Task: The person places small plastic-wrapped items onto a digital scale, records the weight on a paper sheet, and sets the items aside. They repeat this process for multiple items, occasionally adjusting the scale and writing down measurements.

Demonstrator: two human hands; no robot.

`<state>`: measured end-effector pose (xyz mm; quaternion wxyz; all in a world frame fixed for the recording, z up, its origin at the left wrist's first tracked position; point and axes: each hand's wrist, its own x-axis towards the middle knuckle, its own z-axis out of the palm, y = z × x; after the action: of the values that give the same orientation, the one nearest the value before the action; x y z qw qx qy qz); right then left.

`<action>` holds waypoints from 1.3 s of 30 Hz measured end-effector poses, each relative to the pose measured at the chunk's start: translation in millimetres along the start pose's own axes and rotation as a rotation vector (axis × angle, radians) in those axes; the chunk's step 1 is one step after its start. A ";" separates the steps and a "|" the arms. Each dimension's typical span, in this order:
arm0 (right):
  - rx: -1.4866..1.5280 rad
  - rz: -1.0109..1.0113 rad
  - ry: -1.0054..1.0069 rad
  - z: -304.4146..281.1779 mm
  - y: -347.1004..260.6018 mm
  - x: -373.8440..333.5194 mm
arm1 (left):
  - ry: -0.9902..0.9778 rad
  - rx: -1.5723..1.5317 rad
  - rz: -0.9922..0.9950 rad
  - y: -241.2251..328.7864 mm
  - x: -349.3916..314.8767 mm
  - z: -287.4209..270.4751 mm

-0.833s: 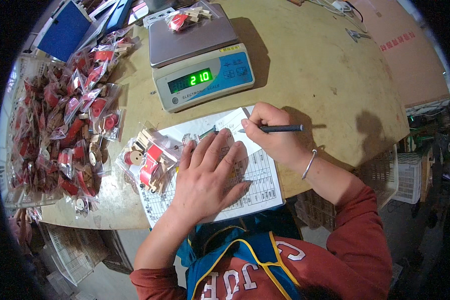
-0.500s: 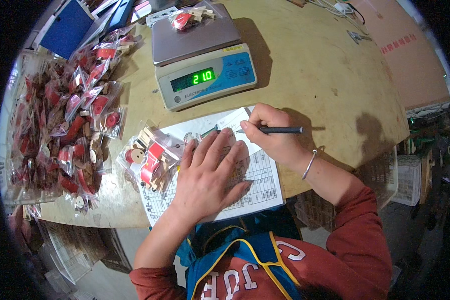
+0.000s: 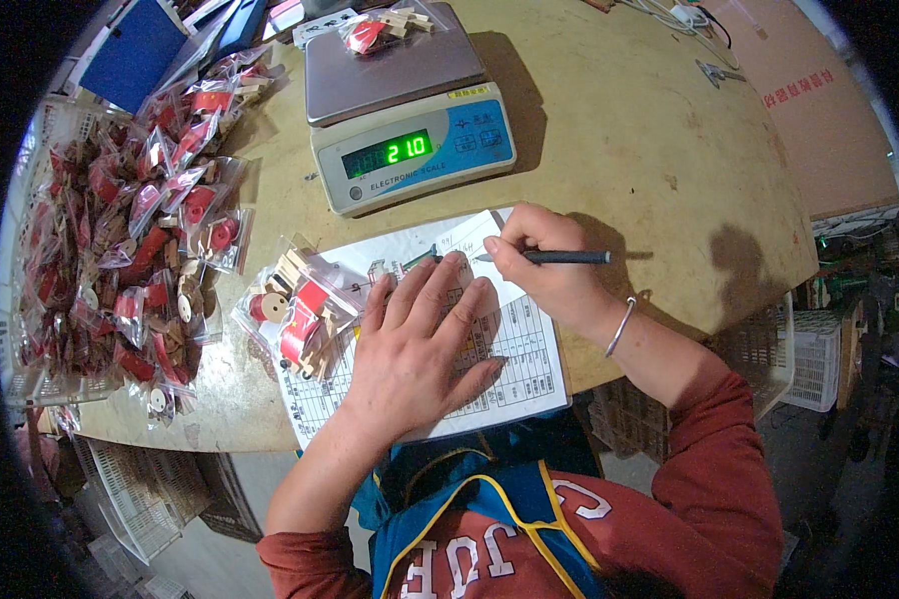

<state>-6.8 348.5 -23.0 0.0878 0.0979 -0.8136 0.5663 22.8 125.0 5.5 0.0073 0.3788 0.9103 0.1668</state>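
My right hand (image 3: 547, 262) grips a dark pen (image 3: 569, 258), its tip on a small white slip (image 3: 481, 232) with handwriting. Under the slip lies a printed form sheet (image 3: 524, 369) with a table on it. My left hand (image 3: 415, 344) rests flat on the papers, fingers spread, fingertips at the slip's edge. Left of that hand, a clear plastic bag (image 3: 300, 309) of red and wooden parts sits partly on the sheet. Beyond the papers stands an electronic scale (image 3: 410, 110) with a lit green display. Another small bag of red and wooden parts (image 3: 380, 32) lies on its metal pan.
A large heap of similar filled bags (image 3: 135, 240) covers the table's left side, partly in a white basket (image 3: 30, 180). A blue folder (image 3: 132, 52) stands at the far left. Cables (image 3: 659, 15) and a metal clip (image 3: 719, 73) lie at the far right, near a cardboard box (image 3: 819, 110).
My right hand and the pen have shifted very slightly to the right on the slip. The left hand stays in place; the view has moved a little.
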 end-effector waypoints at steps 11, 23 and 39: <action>0.008 0.034 0.012 -2.5 -4.1 -0.2 | 0.011 0.015 0.002 1.1 0.5 0.1; 0.003 -0.003 0.019 -0.4 -1.1 -0.5 | 0.021 0.010 0.003 0.6 0.6 -0.1; -0.058 -0.053 0.022 0.1 -1.5 0.8 | -0.010 0.000 -0.016 -0.3 -0.5 1.3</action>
<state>-7.3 347.9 -21.4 0.1146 0.1103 -0.8257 0.5412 23.1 124.9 4.2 0.0133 0.3723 0.9132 0.1649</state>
